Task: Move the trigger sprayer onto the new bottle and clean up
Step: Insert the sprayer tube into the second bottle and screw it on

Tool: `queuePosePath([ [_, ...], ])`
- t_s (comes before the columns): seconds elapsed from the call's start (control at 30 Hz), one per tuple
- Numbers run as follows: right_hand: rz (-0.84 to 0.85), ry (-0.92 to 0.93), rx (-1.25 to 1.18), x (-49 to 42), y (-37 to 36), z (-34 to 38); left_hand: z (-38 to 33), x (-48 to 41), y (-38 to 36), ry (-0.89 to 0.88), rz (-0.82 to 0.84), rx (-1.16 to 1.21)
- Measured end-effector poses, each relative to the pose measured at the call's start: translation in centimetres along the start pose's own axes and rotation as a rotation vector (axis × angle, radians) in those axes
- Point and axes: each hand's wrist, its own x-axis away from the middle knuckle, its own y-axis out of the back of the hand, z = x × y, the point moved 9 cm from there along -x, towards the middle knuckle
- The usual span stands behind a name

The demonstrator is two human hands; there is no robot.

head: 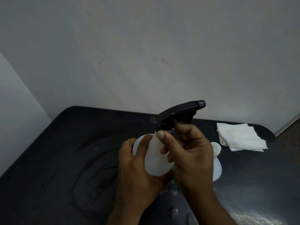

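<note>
A black trigger sprayer (180,112) sits on the neck of a white translucent bottle (155,158), nozzle pointing right and away. My left hand (134,169) wraps around the bottle's body from the left and below. My right hand (190,151) grips the sprayer's collar at the bottle neck, thumb laid across the front. A second white bottle (216,161) stands on the table just behind my right hand, mostly hidden; its open neck shows at the right of my knuckles.
Everything is over a dark round-cornered table (65,159) set against a grey wall. A stack of white paper napkins (240,137) lies at the table's far right corner. Small wet spots glint near the front right edge (243,215).
</note>
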Motion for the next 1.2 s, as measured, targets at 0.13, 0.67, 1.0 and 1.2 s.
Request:
queuePosePath([
  [0.13, -0.112, -0.043, -0.071, 0.4, 0.2, -1.4, -0.1, 0.2, -0.2, 0.009, -0.027, 0.021],
  [0.67, -0.097, 0.091, -0.017, 0.6, 0.0, -0.4, -0.3, 0.4, -1.2, 0.018, -0.071, 0.013],
  [1.0, -0.112, 0.029, 0.054, -0.1, 0.1, -1.4, 0.3, 0.5, -0.7, 0.102, -0.076, 0.036],
  [1.2, 0.064, 0.093, 0.277, -0.7, -0.8, -0.5, 0.7, 0.7, -0.3, 0.12, -0.111, -0.069],
])
